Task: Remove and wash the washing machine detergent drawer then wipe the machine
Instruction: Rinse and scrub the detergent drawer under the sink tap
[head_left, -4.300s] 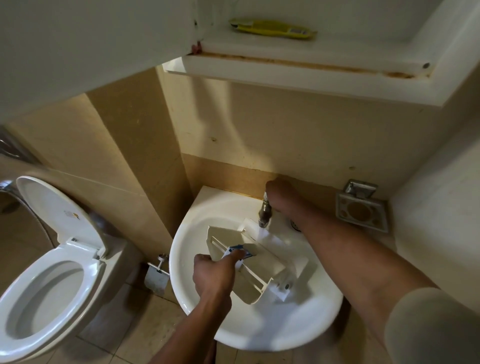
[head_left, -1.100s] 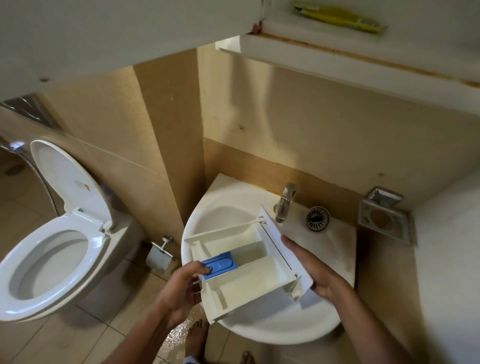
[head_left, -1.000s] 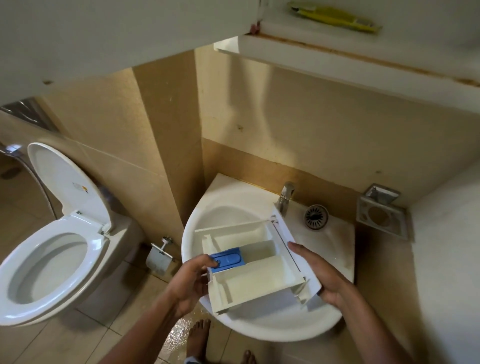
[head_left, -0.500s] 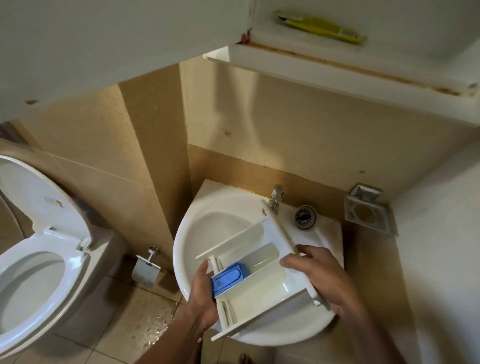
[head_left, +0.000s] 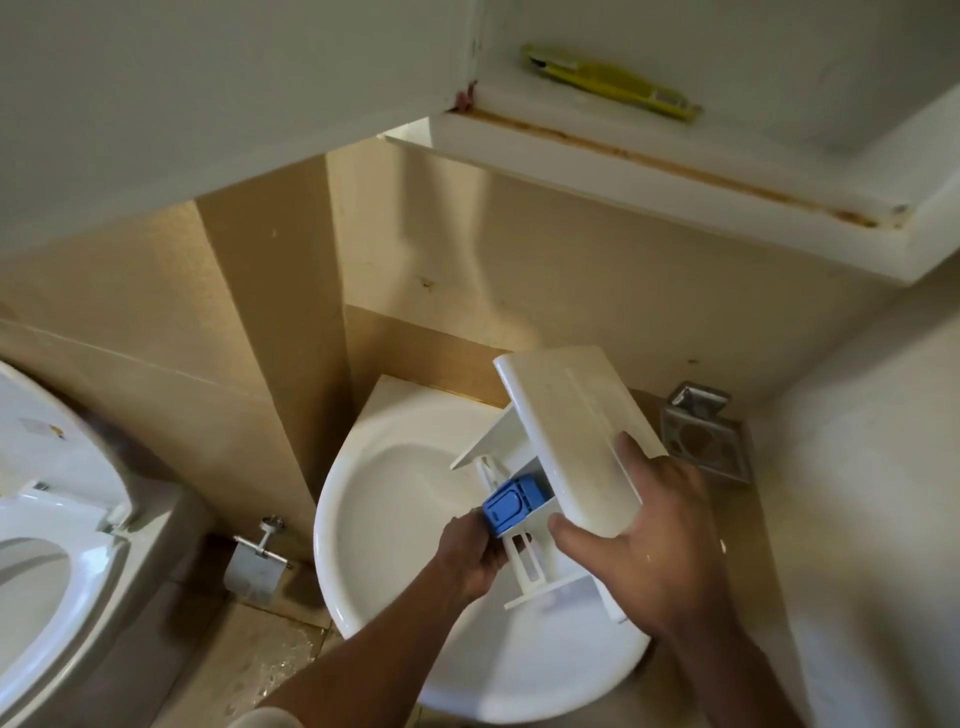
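Two grips are closed on drawer (head_left: 571, 431): L grip (head_left: 467, 551) by insert (head_left: 511, 506), R grip (head_left: 660, 551) on front, sink (head_left: 395, 499) below. Removed, prob. rinsed; wipe pending.

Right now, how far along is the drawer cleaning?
Done: the drawer is out, over the sink. In hand: left hand and right hand hold it tipped on edge, perhaps draining. Left: wiping the machine, not in view.

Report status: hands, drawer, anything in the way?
Left hand and right hand both grip detergent drawer. Drawer tilted front-up over sink. No obstruction seen.
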